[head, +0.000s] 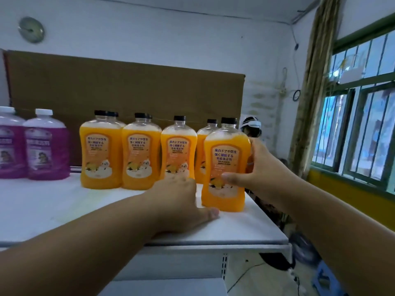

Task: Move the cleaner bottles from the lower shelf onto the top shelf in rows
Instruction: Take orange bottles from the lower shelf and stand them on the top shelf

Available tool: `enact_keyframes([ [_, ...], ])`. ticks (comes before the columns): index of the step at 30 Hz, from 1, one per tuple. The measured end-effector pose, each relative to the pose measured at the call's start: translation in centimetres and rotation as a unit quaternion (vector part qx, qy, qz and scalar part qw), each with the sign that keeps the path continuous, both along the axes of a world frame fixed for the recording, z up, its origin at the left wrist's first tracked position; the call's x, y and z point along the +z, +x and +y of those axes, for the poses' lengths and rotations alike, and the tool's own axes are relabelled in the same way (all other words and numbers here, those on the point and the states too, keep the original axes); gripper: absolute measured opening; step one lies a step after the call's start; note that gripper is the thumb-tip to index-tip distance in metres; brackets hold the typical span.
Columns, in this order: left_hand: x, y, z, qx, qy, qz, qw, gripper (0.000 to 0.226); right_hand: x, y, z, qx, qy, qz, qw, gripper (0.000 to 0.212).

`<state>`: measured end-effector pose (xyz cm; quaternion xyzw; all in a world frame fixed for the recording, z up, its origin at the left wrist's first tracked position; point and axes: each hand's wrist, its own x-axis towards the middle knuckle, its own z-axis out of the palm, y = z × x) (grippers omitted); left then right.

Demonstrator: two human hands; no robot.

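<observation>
While the left hand (181, 201) rests flat, right fingers (229, 177) clamp the orange bottle (225, 167).

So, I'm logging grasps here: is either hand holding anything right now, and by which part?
The right hand holds the nearest orange plastic cleaner bottle around its lower body, thumb across the label. The left hand holds nothing.
</observation>
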<state>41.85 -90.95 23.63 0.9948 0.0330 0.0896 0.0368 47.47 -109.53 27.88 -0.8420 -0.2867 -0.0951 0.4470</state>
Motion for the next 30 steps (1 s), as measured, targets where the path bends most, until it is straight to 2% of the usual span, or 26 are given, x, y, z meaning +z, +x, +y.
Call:
enact_keyframes([
  [3, 0.2, -0.5, -0.5, 0.004, 0.003, 0.004, 1.0, 0.093, -0.3, 0.7, 0.0, -0.021, -0.025, -0.047, 0.998, 0.082],
  [6, 0.3, -0.8, -0.6, 0.009, 0.007, 0.0, 1.0, 0.09, -0.1, 2.3, 1.1, -0.051, -0.064, -0.084, 0.993, 0.069],
  [11, 0.1, -0.9, -0.6, 0.009, 0.016, -0.001, 1.0, 0.095, 0.2, 5.4, 2.4, -0.087, -0.104, -0.081, 0.987, 0.053],
  [16, 0.2, -0.9, -0.6, 0.02, 0.013, 0.005, 1.0, 0.105, -0.1, 7.3, 3.4, -0.113, -0.096, -0.099, 0.984, 0.052],
  [23, 0.1, -0.7, -0.5, 0.014, 0.011, 0.007, 1.0, 0.098, -0.5, 8.3, 3.9, -0.148, -0.09, -0.141, 0.975, 0.054],
  [30, 0.0, -0.6, -0.4, 0.01, 0.015, -0.008, 1.0, 0.09, -1.0, 7.8, 3.8, -0.149, -0.062, -0.147, 0.976, 0.069],
])
